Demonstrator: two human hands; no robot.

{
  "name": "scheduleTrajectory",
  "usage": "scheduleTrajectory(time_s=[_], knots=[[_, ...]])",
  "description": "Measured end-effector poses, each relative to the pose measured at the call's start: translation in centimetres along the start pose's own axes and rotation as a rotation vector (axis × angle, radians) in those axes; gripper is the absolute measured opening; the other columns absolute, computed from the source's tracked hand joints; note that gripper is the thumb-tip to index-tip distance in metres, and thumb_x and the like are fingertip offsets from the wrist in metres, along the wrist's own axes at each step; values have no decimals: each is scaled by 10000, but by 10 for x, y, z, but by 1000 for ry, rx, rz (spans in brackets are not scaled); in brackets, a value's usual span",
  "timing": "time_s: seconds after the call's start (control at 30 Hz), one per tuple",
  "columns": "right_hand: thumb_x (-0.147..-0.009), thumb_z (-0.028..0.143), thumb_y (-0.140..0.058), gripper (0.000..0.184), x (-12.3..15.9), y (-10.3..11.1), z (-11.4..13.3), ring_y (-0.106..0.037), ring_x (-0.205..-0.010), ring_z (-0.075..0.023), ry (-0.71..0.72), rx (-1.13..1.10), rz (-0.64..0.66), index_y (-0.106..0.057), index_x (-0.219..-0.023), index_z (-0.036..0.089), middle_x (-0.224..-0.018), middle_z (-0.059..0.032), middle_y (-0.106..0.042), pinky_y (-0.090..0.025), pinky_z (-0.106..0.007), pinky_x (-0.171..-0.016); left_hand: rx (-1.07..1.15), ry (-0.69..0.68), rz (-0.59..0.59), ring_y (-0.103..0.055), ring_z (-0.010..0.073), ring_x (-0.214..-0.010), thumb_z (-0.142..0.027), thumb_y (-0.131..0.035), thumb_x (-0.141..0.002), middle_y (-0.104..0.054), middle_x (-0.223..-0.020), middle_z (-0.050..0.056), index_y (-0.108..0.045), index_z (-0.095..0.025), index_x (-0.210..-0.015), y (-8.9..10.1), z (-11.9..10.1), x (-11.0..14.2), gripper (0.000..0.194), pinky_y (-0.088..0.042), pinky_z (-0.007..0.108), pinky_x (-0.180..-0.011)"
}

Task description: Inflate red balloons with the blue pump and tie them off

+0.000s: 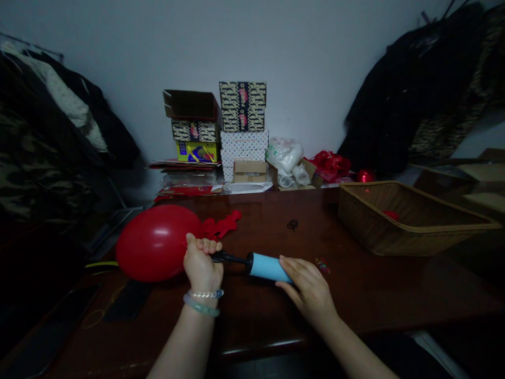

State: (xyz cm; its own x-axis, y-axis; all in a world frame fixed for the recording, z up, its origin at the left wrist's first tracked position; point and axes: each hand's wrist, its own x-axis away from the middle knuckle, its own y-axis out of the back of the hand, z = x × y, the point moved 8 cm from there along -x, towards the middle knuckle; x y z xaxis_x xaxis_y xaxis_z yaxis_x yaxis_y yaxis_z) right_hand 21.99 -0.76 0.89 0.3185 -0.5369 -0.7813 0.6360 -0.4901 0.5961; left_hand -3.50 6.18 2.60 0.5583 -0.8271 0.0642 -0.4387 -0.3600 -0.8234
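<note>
A red inflated balloon (160, 243) sits at the left, lying on its side above the table. My left hand (203, 260) is closed around its neck and around the black end of a hand balloon pump. The light blue barrel of the balloon pump (268, 267) points right, joined to the black end by a thin dark rod. Wrapped over the far end of the barrel is my right hand (305, 289), thumb below and fingers on top. The balloon's mouth is hidden in my left fist. Flat red balloons (223, 226) lie just behind that fist.
A wicker basket (414, 231) with something red inside stands at the right of the brown table (260, 316). Small coloured bands (322, 265) and a dark coil (292, 225) lie on the tabletop. Stacked boxes (242, 131) line the wall. A dark phone-like slab (51, 331) is at the left.
</note>
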Motion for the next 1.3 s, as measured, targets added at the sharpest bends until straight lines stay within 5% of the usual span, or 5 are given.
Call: scheduleTrajectory(time_s=[0.33,0.67,0.97,1.3], knots=[[-860,279,-671,540,4,-8,3,-642,-1063,-251,-19,-5,20,-497,-1370,229,-1225,-97,-670,-551,-424,-904,-52,21,23,-287,65,-389,-484,-588,-863,-304,-440,-73,-348,-188,-548,-8,23,19,494,-299,220,-415],[-871,306,-661,565,-4,-9,-3,-620,-1108,-233,-3,-20,84,-465,-1395,228,-1249,-79,-656,-524,-396,-963,-55,-29,74,-262,67,-373,-359,-502,-929,-279,-420,-72,-318,-190,-546,-15,-2,8,457,-277,220,-407],[-885,298,-640,548,-7,4,-13,-612,-1125,-239,20,8,87,-461,-1399,237,-1263,-83,-647,-526,-409,-961,-4,-79,1,-264,56,-368,-342,-493,-925,-263,-437,-88,-282,-193,-572,2,-42,-18,437,-283,206,-410],[-893,281,-630,522,0,-2,-11,-633,-1079,-240,10,0,67,-474,-1388,226,-1230,-96,-665,-541,-420,-932,4,-44,2,-274,60,-372,-318,-505,-925,-282,-433,-82,-315,-188,-565,3,-26,-13,428,-290,205,-410]])
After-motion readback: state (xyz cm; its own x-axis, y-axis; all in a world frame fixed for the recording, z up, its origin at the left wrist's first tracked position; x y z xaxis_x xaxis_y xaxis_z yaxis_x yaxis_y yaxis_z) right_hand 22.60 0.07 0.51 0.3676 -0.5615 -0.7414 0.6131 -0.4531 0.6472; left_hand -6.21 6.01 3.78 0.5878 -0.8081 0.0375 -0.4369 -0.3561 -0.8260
